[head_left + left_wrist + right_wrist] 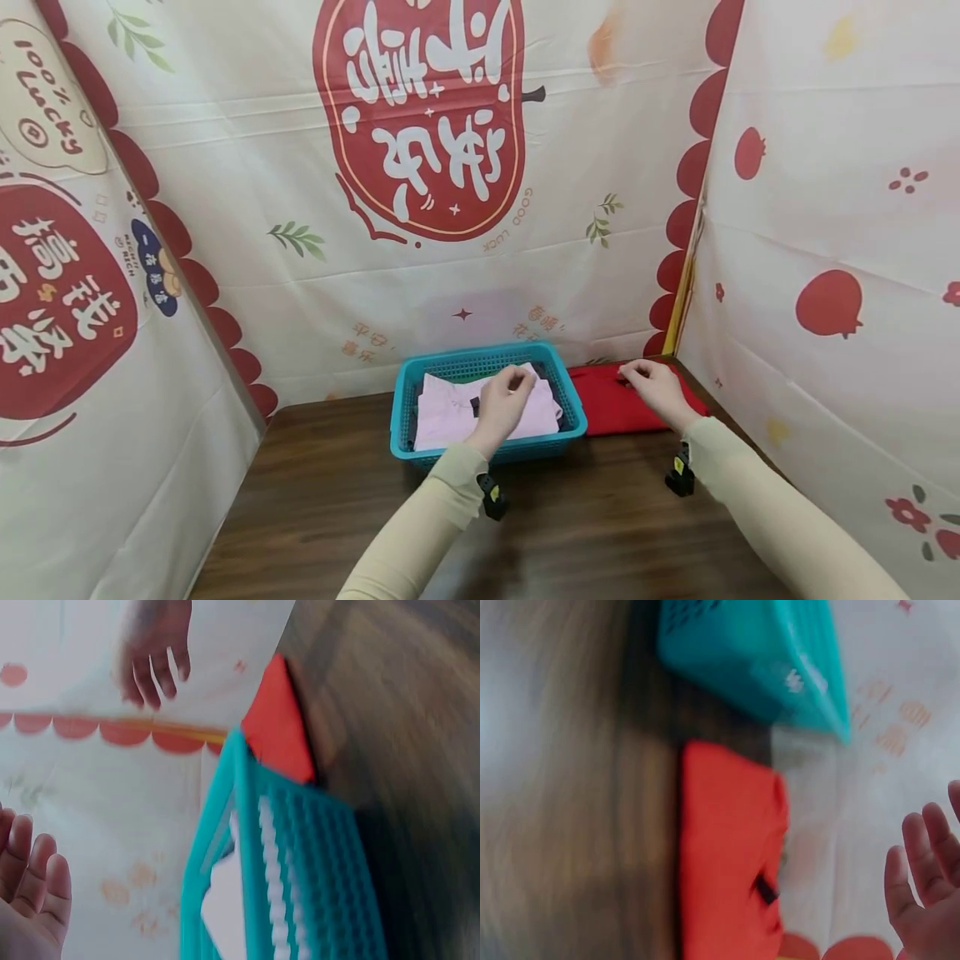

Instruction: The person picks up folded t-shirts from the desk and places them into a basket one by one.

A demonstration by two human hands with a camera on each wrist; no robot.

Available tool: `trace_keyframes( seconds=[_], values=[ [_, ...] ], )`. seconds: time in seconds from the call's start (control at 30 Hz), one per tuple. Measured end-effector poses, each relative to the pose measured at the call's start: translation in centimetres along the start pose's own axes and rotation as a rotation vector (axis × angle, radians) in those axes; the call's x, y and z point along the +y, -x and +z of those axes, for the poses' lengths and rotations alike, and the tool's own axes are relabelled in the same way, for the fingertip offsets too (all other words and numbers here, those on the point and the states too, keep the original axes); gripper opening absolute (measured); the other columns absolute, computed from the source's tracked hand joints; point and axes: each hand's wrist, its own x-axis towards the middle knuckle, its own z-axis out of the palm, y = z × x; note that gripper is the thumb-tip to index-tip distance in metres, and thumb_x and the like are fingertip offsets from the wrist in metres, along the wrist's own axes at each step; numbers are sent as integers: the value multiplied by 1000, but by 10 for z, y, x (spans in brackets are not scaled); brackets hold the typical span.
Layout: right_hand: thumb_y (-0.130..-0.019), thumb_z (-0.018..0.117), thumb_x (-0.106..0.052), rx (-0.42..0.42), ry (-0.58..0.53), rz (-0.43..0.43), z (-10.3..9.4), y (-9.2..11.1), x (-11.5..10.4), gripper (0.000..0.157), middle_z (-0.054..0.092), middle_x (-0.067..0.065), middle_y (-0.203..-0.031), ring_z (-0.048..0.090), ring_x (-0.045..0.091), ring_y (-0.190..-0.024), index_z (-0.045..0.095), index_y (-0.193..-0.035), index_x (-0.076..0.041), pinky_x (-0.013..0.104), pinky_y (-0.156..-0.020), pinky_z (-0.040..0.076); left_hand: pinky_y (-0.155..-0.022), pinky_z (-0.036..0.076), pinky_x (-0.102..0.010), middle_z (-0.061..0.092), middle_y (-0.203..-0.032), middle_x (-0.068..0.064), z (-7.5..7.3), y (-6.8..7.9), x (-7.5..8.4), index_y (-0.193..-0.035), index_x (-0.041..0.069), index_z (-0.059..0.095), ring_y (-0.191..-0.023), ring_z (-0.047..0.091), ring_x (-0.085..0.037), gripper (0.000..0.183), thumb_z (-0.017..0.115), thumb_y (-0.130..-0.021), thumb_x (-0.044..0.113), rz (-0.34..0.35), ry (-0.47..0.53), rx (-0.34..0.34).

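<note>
My left hand [501, 410] hovers over a turquoise plastic basket [400, 410], its fingers loosely bent and holding nothing. Inside the basket lies a folded pale pink garment [442, 418] with a small black tag, over darker cloth that is mostly hidden. Above a folded red garment [611, 407], right of the basket, is my right hand [658, 392], also holding nothing. The left wrist view has relaxed fingers [56, 889] beside the basket's side wall [315, 847]. In the right wrist view, a black tag [765, 889] shows on the red garment, with the right fingers [924, 851] apart from it.
Basket and red garment sit at the back of a dark brown wooden table [322, 500]. Printed cloth hangings [247, 208] enclose the back and both sides. A small black device [491, 497] is strapped to each wrist.
</note>
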Motion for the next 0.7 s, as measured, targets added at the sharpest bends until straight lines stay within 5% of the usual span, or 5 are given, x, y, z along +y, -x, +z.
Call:
trace_keyframes(
  seconds=[0.2,0.37,0.7],
  values=[
    [-100,53,-31,61,233,-93,-11,10,33,34,63,18,-110,55,27,-85,65,-114,-2,40,-73,44,-75,50,-21,65,-90,10,43,10,8,-98,15,70,-85,57,-4,16,59,-98,27,65,-9,-96],
    [-97,58,-24,55,300,-102,-15,16,57,34,56,25,-117,55,38,-101,62,-119,2,54,-84,45,-76,48,-18,64,-92,10,73,21,14,-100,15,70,-83,55,-1,15,59,-98,25,115,-52,-175],
    [-95,60,-23,-62,341,-31,-10,20,86,52,37,38,-139,34,53,-128,48,-133,10,66,-100,31,-96,46,-32,54,-134,9,121,38,3,-138,26,53,-119,51,-9,43,59,-96,36,-10,-209,-420]
  ],
)
